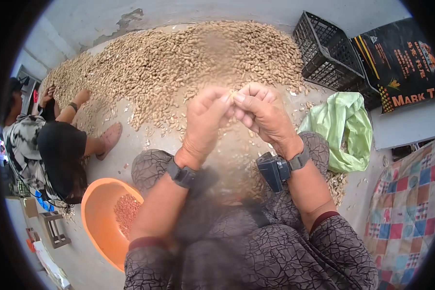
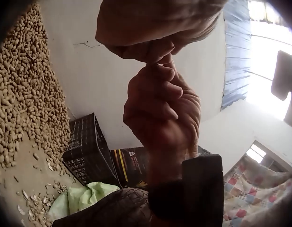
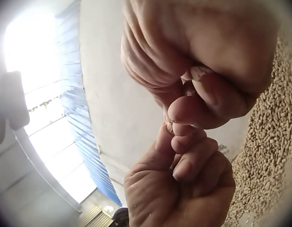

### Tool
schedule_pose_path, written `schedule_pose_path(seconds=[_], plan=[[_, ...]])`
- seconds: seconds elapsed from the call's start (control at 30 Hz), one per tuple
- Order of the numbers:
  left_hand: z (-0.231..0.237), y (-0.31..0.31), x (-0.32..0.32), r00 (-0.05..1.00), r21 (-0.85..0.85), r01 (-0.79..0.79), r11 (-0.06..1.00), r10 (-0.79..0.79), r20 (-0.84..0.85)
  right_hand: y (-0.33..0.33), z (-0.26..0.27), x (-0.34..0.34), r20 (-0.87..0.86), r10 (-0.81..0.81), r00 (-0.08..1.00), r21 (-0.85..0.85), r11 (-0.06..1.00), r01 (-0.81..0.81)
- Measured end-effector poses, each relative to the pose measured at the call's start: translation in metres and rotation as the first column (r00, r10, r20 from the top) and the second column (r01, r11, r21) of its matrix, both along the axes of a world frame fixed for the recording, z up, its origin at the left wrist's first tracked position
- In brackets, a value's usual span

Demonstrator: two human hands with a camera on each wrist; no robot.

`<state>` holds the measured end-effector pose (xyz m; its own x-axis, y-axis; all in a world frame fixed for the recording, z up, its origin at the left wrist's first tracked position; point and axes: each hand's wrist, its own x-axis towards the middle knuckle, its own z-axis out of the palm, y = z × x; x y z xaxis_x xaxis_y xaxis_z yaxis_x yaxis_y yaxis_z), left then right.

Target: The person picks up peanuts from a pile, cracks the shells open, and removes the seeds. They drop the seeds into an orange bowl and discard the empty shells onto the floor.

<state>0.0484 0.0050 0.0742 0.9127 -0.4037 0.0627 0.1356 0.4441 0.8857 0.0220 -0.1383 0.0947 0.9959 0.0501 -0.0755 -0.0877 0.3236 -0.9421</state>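
My left hand (image 1: 204, 118) and right hand (image 1: 267, 115) meet fingertip to fingertip in front of the peanut heap. Thumbs and forefingers of both pinch one small pale peanut (image 1: 233, 96), mostly covered by the fingers. The right wrist view shows a sliver of its shell (image 3: 170, 126) between the thumb tips. A small reddish kernel (image 3: 189, 88) peeks out from inside the curled fingers of my right hand. Below my left forearm stands an orange basin (image 1: 99, 212) with shelled red peanut kernels (image 1: 126, 212) at its bottom.
A large heap of unshelled peanuts (image 1: 174, 67) spreads along the wall. At right are a black plastic crate (image 1: 331, 58), a black printed sack (image 1: 406, 63) and a light green bag (image 1: 340, 125). Another person (image 1: 48, 145) sits at left, reaching toward the heap. Broken shells (image 1: 337, 186) litter the floor.
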Motion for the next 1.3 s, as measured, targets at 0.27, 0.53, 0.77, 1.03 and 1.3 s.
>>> schedule_pose_path(seconds=[0.27,0.53,0.77,1.03,1.3], plan=[[0.009,-0.020,-0.004,0.984,0.059,-0.040,0.997,0.029,0.176,-0.016,0.003,0.003,-0.005,0.011,1.000,0.058,0.998,-0.011],[0.001,-0.037,0.000,0.995,-0.004,-0.084,0.996,0.084,0.048,-0.014,0.001,0.003,0.004,-0.067,0.998,0.063,0.996,0.067],[-0.005,-0.044,0.011,0.977,-0.035,-0.131,0.991,0.123,-0.176,-0.004,-0.004,0.004,0.088,-0.198,0.976,0.018,0.980,0.197],[-0.012,-0.035,0.023,0.962,-0.253,0.097,0.963,-0.155,-0.223,-0.026,0.000,0.008,-0.022,-0.043,0.999,0.049,0.998,0.044],[-0.009,-0.033,0.015,0.992,-0.122,-0.013,0.992,-0.003,-0.126,-0.018,0.004,0.006,0.030,-0.107,0.994,-0.119,0.987,0.110]])
